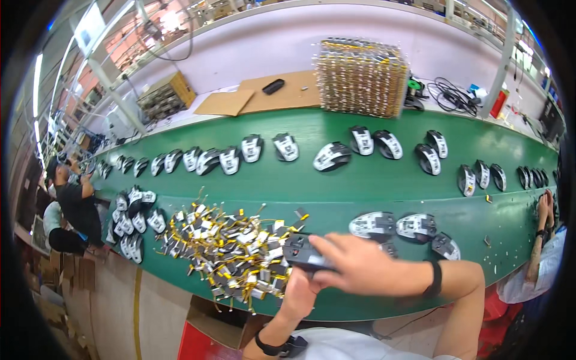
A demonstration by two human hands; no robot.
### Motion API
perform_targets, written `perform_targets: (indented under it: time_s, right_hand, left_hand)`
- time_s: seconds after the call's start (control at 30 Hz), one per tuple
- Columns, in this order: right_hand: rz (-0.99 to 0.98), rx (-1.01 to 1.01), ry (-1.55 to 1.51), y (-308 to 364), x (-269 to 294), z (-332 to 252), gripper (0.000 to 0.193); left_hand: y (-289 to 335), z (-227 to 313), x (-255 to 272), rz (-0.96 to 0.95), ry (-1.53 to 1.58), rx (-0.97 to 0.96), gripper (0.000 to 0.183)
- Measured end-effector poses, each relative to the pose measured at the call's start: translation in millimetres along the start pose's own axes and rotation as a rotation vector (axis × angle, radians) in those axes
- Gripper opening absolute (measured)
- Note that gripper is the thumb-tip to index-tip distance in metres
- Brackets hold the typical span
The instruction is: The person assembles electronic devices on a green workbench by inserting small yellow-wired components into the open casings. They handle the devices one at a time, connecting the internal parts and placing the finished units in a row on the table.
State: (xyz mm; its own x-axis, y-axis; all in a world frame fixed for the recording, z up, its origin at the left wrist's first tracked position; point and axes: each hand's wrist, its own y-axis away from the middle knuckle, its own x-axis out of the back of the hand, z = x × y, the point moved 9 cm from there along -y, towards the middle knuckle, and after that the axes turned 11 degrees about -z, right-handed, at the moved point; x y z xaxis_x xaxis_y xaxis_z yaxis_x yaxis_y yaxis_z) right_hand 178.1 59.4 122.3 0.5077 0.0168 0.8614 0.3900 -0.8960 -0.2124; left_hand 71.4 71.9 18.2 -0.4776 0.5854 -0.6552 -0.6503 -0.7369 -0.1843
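Note:
A black computer mouse (305,252) is held just above the near green bench, beside a heap of small batteries. My left hand (300,294) grips its near side from below, with some fingers hidden behind the mouse. My right hand (354,261) closes over its right end, thumb underneath and fingers on top; this hand is slightly blurred. The heap of small silver-grey batteries (231,255), with yellow tape and thin wires, lies directly left of my hands. Several half-built mice with white inner frames, one a white-framed mouse (416,227), lie just beyond my right forearm.
Mice stand in a row along the green belt (264,186). A mouse cluster (135,216) sits left of the batteries. Behind are a tall stack of component trays (360,78), cardboard sheets (264,93) and a black cable coil (453,95). Other people work at both sides.

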Motion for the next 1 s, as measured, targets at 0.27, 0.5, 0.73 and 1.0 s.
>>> perform_targets:
  time_s: [0.27,0.5,0.73,1.0]
  right_hand:
    - [-0.003,0.049,-0.167,-84.5,-32.5,62.2,0.014]
    - [-0.130,-0.452,-0.023,-194.3,-110.5,93.5,0.020]
    - [0.077,-0.317,-0.444,-209.2,-130.4,100.3,0.024]
    - [0.297,-0.097,-1.265,-145.5,-48.5,34.7,0.020]
  left_hand:
    - [84.5,53.4,60.4,0.059,0.004,-0.003,0.080]
    - [93.5,55.3,53.1,-0.072,0.168,-0.023,0.085]
    - [110.5,72.9,65.7,0.002,0.173,-0.139,0.083]
    - [94.4,79.7,72.7,0.075,0.029,-0.098,0.084]
